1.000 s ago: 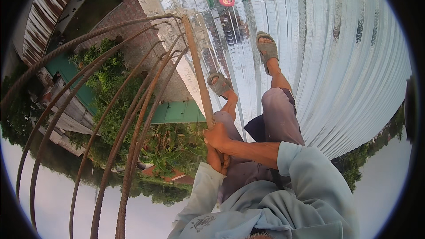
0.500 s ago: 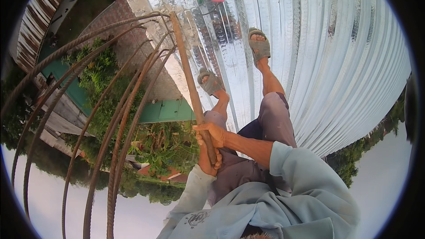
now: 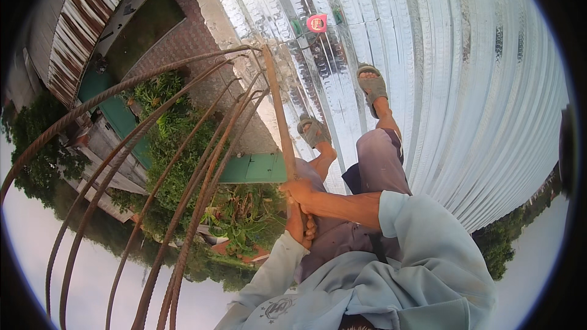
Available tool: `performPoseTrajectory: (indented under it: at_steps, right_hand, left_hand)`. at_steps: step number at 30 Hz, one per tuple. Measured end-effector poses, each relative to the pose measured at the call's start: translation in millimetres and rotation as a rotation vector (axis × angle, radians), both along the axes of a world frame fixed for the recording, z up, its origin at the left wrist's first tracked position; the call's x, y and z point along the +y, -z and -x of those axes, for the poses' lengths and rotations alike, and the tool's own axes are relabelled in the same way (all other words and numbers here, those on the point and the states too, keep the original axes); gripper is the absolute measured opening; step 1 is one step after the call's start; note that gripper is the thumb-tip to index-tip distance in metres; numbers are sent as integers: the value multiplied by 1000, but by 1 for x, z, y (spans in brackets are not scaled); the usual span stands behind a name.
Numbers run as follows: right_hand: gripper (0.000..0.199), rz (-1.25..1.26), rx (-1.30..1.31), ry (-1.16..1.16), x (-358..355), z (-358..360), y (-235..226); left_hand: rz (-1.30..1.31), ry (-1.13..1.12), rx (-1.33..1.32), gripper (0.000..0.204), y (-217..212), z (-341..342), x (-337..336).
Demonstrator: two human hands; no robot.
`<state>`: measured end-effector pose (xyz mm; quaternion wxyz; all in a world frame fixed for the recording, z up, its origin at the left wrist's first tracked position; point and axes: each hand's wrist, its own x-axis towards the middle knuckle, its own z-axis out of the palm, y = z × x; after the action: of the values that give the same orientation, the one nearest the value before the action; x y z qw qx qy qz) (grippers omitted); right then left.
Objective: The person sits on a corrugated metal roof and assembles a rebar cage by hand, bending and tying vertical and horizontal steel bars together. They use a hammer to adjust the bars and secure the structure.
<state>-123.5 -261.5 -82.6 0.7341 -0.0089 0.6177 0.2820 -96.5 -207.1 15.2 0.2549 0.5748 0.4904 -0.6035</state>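
Note:
A long brown bar (image 3: pixel 280 110) slants from my hands out to the bent ends of several rusty ribbed steel rods (image 3: pixel 177 208). My right hand (image 3: pixel 298 191) is wrapped round it, thumb side outward. Lower down, my left hand (image 3: pixel 299 227) is closed round the bar's near end, partly behind my right wrist. At its far end the bar meets the tips of the rods; how it is joined to them is too small to tell. The rods arch from the left towards that point.
My sandalled feet (image 3: pixel 372 88) stand on a shiny corrugated metal roof (image 3: pixel 452 85). A pink tape measure (image 3: pixel 317 22) lies on it beyond them. Along the roof's left side runs a concrete edge (image 3: pixel 214 9), with paving (image 3: pixel 189 43), plants (image 3: pixel 162 101) and a green panel (image 3: pixel 252 168) far below.
The whole view has shifted, so roof, rods and tape measure appear further right and lower. Both hands keep hold of the bar, its far end still at the rod tips.

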Motion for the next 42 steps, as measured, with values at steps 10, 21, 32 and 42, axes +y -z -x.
performPoseTrajectory:
  at_steps: [10,21,32,42]
  right_hand:
    - [27,-102,-30,25,48,17,27]
    - [53,465,-2,-212,44,33,89]
    - [49,1050,8,-785,34,74,230]
    - [36,850,-126,-954,18,59,245]
  left_hand:
    - [27,-34,106,56,2,2,23]
    - [64,14,-13,66,65,71,93]
    - [424,591,-33,52,190,191,90]
    - [629,267,21,53,252,165,163]
